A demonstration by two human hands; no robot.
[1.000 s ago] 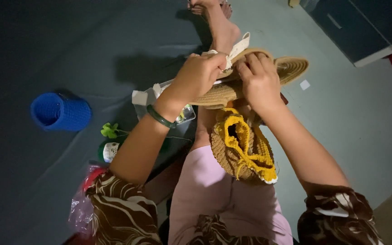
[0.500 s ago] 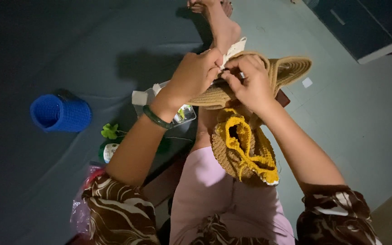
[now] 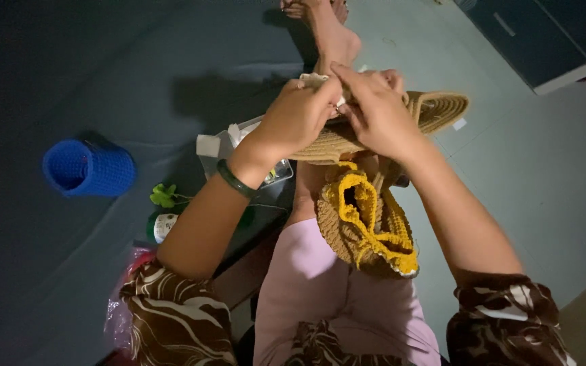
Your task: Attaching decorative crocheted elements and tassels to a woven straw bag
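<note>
Your left hand [image 3: 300,118] and right hand [image 3: 374,112] have closed together, both pinching the white strip [image 3: 317,79] atop the jute sole [image 3: 435,108]; the yellow-trimmed piece [image 3: 367,224] lies below your wrists.

Looked like a home craft corner on the floor: person sat on a grey-green floor [image 3: 544,176], a blue crocheted cup [image 3: 89,168] at 9 o'clock, woven jute pieces [image 3: 435,112] at 1 o'clock, dark cabinet [image 3: 544,41] at 2 o'clock.
</note>
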